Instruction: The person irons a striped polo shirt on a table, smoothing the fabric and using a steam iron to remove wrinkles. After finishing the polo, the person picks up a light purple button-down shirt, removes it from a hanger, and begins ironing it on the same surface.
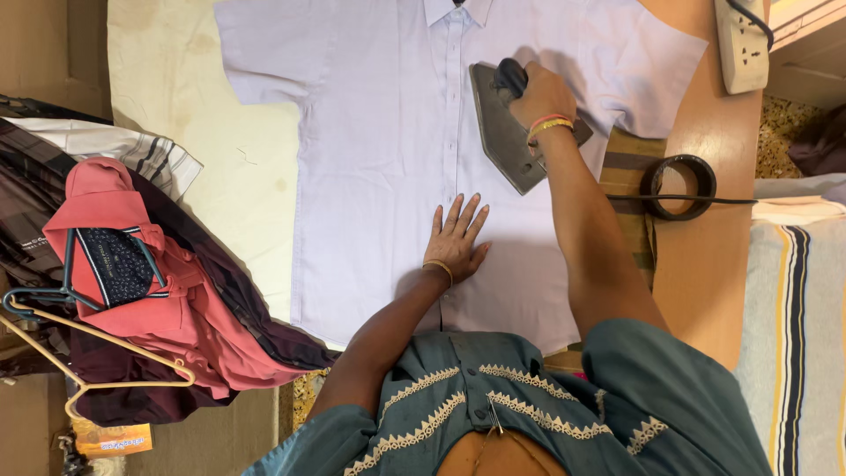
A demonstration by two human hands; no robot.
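Ironing one shirt (379, 132), two hands (454, 238)

My ironing table (705, 291), wooden top: cream padding cloth (238, 176) bearing a pale lilac short-sleeved shirt (379, 159); a striped brown cloth (630, 176) beside it; black ring (679, 187) with cord; white socket strip (742, 48) at far corner.

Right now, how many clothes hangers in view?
2, both at the left by the clothes pile: a dark hanger on the red shirt, and a tan hanger just below it. The pile may hide others.
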